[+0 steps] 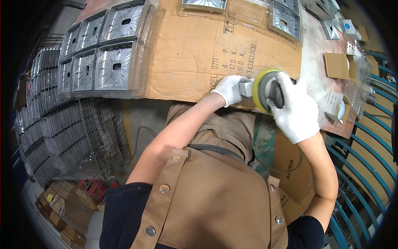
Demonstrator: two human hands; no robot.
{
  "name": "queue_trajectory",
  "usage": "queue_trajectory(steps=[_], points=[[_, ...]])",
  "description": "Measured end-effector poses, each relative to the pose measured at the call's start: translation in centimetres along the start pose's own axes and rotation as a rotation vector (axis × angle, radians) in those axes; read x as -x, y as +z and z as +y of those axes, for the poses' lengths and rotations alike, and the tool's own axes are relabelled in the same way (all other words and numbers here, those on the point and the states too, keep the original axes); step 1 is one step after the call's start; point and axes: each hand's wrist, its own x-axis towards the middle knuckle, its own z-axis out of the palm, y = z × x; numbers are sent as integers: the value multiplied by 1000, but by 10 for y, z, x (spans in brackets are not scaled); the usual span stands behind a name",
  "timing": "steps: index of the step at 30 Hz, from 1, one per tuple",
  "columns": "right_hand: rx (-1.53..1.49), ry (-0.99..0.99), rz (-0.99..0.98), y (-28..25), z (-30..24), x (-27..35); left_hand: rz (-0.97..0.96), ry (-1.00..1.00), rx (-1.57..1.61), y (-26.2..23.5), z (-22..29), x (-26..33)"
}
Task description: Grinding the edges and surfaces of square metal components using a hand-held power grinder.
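In a white glove, my left hand (229, 90) is closed around a small grey metal part (247, 89) near the front edge of the cardboard. What the fingers cover of that part cannot be made out. My right hand (297, 108), gloved in white too, wraps around the body of a handheld disc sander (272, 92) with a yellow-green rim. The sander is tilted on its side, its pad facing the metal part and close against it. Whether the two touch is unclear.
Brown cardboard (182, 54) covers the table. Square metal castings (112, 66) sit in clear plastic trays at left, with more at the far edge. Small open boxes (336, 65) stand at right, beside blue curved rails (373, 137). Stacked trays (58, 124) fill the left side.
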Motion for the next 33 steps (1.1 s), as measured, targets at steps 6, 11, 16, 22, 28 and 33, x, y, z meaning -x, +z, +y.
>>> queue_trajectory(steps=[6, 11, 16, 22, 28, 33], points=[[31, 34, -29, -6, 9, -3, -66, -17, -57, -1, 5, 2], [51, 35, -32, -4, 1, -2, -20, 26, 70, 9, -12, -1], [82, 32, -10, -6, 8, -2, -27, 7, -10, -4, 8, 2], [70, 36, -31, -3, -1, -2, -22, 27, -56, -3, 4, 3], [63, 24, 78, -1, 14, 0, -28, 33, -52, 6, -6, -3], [1, 33, -67, -2, -14, -10, 15, 151, -251, 10, -10, -9]])
